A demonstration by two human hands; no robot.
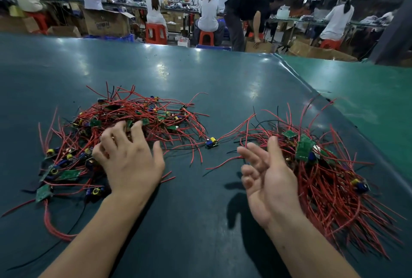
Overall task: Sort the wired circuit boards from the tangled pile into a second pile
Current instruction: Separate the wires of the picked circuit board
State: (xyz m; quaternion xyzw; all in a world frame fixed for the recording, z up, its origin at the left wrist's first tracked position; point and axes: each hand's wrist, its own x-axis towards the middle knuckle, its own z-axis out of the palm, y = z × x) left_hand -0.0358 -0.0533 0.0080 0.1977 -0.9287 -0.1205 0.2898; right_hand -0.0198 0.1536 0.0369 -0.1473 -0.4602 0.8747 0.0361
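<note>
Two piles [124,126] [330,166] on the counter [200,81]: tangled near the left edge, sorted at right, one stray board [211,141] between. Left hand [131,157] clawing into the tangle, grip unclear; right hand [267,177] loose, empty. Light, springy, snag-prone; best pinched by the board, not the wires.

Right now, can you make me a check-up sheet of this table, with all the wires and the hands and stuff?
Surface: dark green table, shiny, with a lighter green table beside it.
Job's things: tangled pile on the left; second pile on the right; one stray board lying between them.
Clutter: nothing seen.
Hands: left hand reaches into the tangled pile, fingers curled among the wires; whether it holds anything cannot be told. Right hand is open, palm turned inward, holding nothing.
Cables: red and black wires spread out from both piles.
Surroundings: workers on red stools and cardboard boxes behind.
</note>
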